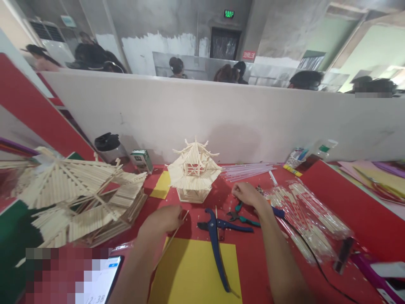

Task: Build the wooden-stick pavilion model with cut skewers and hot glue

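My left hand (163, 221) is closed around a thin wooden stick (174, 236) that slants down over a yellow sheet (196, 270). My right hand (247, 194) rests with curled fingers on the red table (348, 211), just above green-handled pliers (242, 217); what it holds, if anything, is hidden. Blue-handled cutters (217, 240) lie between my two forearms. A small pavilion model made of sticks (193, 171) stands just beyond both hands.
A larger stick-built roof structure (82, 194) fills the left side. Bags of chopsticks (308, 215) lie at the right with a black cable. A phone (98, 280) lies at the bottom left. A white partition (221, 114) closes the back; other people sit beyond it.
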`<action>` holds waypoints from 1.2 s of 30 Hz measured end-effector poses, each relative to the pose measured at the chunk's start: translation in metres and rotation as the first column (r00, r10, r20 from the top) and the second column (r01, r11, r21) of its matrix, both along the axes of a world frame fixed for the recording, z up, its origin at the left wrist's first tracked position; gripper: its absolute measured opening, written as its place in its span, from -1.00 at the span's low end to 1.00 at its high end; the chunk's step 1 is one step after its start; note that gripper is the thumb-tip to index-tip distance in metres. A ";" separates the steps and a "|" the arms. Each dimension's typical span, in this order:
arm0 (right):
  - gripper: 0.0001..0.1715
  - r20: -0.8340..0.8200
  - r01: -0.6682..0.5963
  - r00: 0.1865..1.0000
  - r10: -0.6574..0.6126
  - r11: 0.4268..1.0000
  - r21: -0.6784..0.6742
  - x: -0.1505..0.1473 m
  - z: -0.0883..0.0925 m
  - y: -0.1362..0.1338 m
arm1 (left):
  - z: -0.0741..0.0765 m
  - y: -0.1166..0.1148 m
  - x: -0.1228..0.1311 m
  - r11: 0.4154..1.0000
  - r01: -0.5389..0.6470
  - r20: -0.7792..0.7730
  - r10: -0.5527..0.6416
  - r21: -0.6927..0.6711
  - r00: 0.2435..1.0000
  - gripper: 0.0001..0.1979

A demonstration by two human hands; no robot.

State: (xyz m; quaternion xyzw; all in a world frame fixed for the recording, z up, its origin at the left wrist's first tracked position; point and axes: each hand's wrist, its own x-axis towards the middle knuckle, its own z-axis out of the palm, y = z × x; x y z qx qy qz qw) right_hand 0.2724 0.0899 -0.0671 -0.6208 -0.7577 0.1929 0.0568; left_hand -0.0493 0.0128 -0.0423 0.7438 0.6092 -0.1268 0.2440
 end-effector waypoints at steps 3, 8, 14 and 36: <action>-0.87 -0.017 -0.004 1.000 0.005 1.000 0.018 0.002 0.004 -0.002 | 0.005 -0.001 0.003 1.000 -0.003 -0.005 0.003 0.029 1.000 -0.74; -0.89 0.048 -0.086 0.995 0.088 0.995 -0.058 -0.001 0.007 -0.005 | 0.008 -0.001 0.002 0.999 0.009 -0.013 -0.009 0.048 1.000 -0.69; -0.90 0.097 -0.092 0.990 0.102 0.991 -0.097 -0.011 0.001 -0.004 | 0.008 -0.002 0.005 0.999 0.007 -0.001 -0.006 0.039 1.000 -0.71; -0.87 0.170 -0.132 0.975 0.144 0.988 -0.081 -0.018 0.006 -0.006 | 0.016 -0.004 0.008 0.999 0.011 -0.008 -0.010 0.034 1.000 -0.68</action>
